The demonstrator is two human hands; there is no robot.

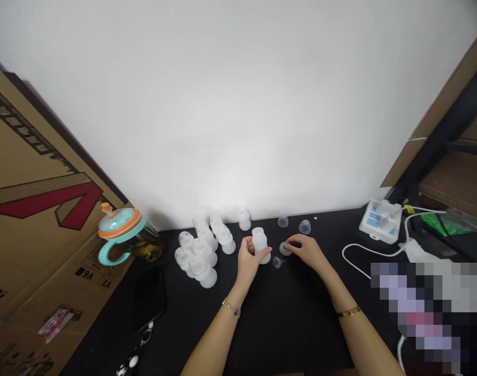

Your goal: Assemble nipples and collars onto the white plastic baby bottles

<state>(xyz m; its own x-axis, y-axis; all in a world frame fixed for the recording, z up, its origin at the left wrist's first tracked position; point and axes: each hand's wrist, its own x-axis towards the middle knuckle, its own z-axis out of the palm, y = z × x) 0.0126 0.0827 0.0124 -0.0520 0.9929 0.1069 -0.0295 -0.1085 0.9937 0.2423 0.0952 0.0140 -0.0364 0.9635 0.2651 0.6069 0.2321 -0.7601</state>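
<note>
My left hand (249, 258) is wrapped around a small white baby bottle (259, 241) with an uncovered mouth, held upright just over the black table. To its right, my right hand (303, 249) pinches the edge of a whitish bottle collar ring (284, 249) low at the tabletop. A clear bottle nipple (277, 262) lies between the two hands. Behind them sit two clear domed caps, one cap (283, 221) straight back and another cap (305, 227) farther right. One more white bottle (244, 219) stands against the wall.
Several capped baby bottles (207, 277) are grouped left of my hands. Farther left are a teal-lidded pitcher (139, 240), a dark phone (149, 297) with a strap and a cardboard box (38, 219). At right lie a power strip (380, 221) and a white cable (369, 248).
</note>
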